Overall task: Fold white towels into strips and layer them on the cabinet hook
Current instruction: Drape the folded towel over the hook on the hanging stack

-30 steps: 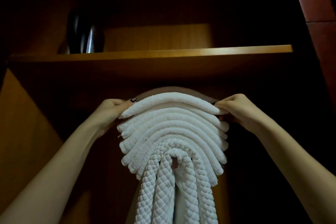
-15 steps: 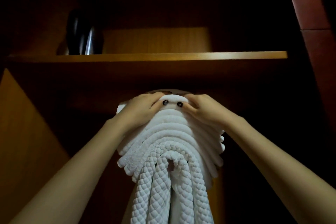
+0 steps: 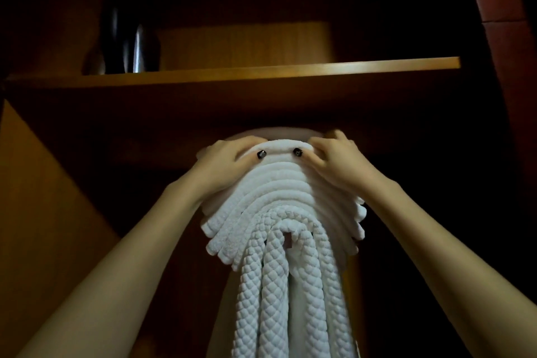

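White towel strips (image 3: 279,197) layered in arches, left hand (image 3: 223,167) and right hand (image 3: 341,167) pinching topmost strip (image 3: 279,146)

Left hand (image 3: 225,166) and right hand (image 3: 337,163) now grip the top towel strip (image 3: 279,147) at its crown, thumbs nearly meeting, no longer out at its ends.

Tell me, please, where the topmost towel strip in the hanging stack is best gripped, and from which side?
Grip the topmost towel strip at its crest, from the front. It arches over the layered towels, leaving the crest exposed; the left hand and right hand pinch it there.
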Tool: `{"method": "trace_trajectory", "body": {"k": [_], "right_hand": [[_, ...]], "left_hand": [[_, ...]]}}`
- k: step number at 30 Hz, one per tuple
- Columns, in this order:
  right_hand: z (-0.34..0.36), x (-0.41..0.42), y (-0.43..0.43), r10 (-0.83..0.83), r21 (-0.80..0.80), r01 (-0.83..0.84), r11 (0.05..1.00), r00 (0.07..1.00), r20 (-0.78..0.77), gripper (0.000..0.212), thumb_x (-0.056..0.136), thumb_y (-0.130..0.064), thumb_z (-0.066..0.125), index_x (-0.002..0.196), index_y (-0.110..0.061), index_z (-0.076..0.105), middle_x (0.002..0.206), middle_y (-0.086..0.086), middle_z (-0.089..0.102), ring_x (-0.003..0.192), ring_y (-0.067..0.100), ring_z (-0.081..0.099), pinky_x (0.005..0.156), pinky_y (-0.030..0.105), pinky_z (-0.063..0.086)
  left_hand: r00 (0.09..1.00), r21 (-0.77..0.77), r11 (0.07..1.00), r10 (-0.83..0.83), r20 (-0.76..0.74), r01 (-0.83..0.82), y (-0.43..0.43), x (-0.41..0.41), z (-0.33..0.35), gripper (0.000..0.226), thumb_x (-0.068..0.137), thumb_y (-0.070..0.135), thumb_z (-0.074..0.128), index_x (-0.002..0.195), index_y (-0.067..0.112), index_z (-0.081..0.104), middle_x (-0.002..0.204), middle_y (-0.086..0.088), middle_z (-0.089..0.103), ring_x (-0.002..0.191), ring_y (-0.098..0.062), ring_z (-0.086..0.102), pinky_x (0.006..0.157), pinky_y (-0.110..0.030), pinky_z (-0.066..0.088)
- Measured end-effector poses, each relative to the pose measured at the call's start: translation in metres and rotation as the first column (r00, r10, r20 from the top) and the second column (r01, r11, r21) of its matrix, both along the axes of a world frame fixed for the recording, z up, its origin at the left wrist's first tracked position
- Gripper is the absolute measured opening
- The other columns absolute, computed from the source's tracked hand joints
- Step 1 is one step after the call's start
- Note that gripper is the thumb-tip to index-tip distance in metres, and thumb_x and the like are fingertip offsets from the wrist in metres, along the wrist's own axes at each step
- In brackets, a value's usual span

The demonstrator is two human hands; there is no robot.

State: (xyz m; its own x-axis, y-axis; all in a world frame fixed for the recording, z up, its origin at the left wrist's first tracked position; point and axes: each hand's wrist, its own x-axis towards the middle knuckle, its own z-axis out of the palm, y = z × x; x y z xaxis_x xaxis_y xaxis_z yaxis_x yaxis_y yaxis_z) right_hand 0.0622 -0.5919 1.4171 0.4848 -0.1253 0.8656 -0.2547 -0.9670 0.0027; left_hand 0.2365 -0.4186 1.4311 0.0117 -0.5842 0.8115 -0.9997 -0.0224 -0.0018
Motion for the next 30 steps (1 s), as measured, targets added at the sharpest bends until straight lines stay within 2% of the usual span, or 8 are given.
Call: {"method": "trace_trajectory", "body": {"k": [5,8,13,16,22,24,26,30], "right_hand": [[-0.01,0.006,0.009,-0.051,-0.023,0.052,0.998,0.997,0.058,0.042,0.1,-0.051,0.037,0.067,-0.024,0.032,0.068,-0.003,0.049,0.078,0.02,0.047,0.063,0.038,0.038],[-0.003,0.01,0.007,-0.023,0.071,0.023,0.997,1.0,0.006,0.044,0.101,-0.052,0.034,0.068,-0.024,0.038,0.066,-0.005,0.05,0.064,0.013,0.047,0.054,0.034,0.03],[0.003,0.012,-0.005,0.059,0.21,-0.051,0.976,0.998,-0.03,0.048,0.101,-0.055,0.032,0.068,-0.022,0.045,0.069,-0.009,0.053,0.066,0.008,0.048,0.061,0.033,0.035],[0.001,0.013,-0.009,0.063,0.265,-0.055,0.963,0.998,-0.02,0.043,0.102,-0.053,0.031,0.069,-0.028,0.044,0.071,-0.013,0.05,0.076,0.014,0.05,0.067,0.032,0.034],[-0.008,0.007,0.009,-0.028,0.206,0.029,0.978,1.0,-0.01,0.038,0.1,-0.056,0.032,0.083,-0.025,0.046,0.081,-0.005,0.057,0.084,0.022,0.056,0.067,0.039,0.041],[-0.01,-0.007,0.016,0.052,0.26,-0.058,0.964,0.998,0.031,0.034,0.1,-0.049,0.042,0.104,-0.019,0.058,0.099,0.002,0.067,0.098,0.024,0.06,0.08,0.043,0.048],[-0.013,-0.025,0.025,0.059,0.246,-0.068,0.967,0.997,0.045,0.039,0.099,-0.04,0.048,0.128,-0.014,0.056,0.123,0.006,0.064,0.118,0.025,0.055,0.096,0.046,0.045],[-0.03,-0.041,0.055,-0.08,0.075,0.077,0.994,0.996,0.036,0.04,0.099,-0.026,0.047,0.136,-0.014,0.051,0.136,0.005,0.056,0.13,0.028,0.042,0.102,0.042,0.033]], "left_hand": [[0.996,-0.004,0.999,0.044,0.078,-0.044,0.003,0.004,-0.004,0.034,0.099,0.051,0.04,0.129,0.046,0.054,0.126,0.022,0.062,0.118,-0.007,0.055,0.095,-0.034,0.041],[1.0,0.025,1.0,-0.011,-0.028,0.011,-0.009,0.005,-0.007,0.033,0.103,0.041,0.037,0.127,0.033,0.058,0.124,0.014,0.064,0.116,-0.009,0.056,0.089,-0.027,0.04],[0.98,0.037,0.998,-0.041,-0.193,0.049,-0.02,0.004,-0.006,0.036,0.103,0.044,0.034,0.112,0.025,0.064,0.113,0.008,0.067,0.107,-0.012,0.058,0.088,-0.031,0.044],[0.981,0.072,0.997,0.051,-0.188,-0.038,-0.024,0.0,0.002,0.042,0.103,0.047,0.032,0.106,0.022,0.065,0.115,0.002,0.067,0.109,-0.019,0.058,0.095,-0.039,0.045],[0.986,0.11,0.986,0.139,-0.096,-0.128,-0.014,-0.009,-0.009,0.038,0.103,0.044,0.033,0.127,0.022,0.053,0.128,-0.004,0.059,0.119,-0.025,0.054,0.095,-0.038,0.042],[0.982,0.117,0.976,0.186,-0.03,-0.181,-0.003,-0.018,-0.004,0.039,0.101,0.041,0.039,0.132,0.02,0.049,0.132,-0.008,0.054,0.122,-0.027,0.051,0.101,-0.044,0.041],[0.978,0.052,0.977,0.209,-0.013,-0.208,0.011,-0.031,0.0,0.042,0.1,0.039,0.046,0.136,0.018,0.049,0.137,-0.009,0.05,0.127,-0.028,0.047,0.104,-0.045,0.04],[0.962,-0.026,0.964,0.266,0.056,-0.265,0.044,-0.059,-0.021,0.044,0.098,0.037,0.05,0.139,0.021,0.048,0.143,-0.002,0.048,0.132,-0.023,0.041,0.103,-0.041,0.037]]}}
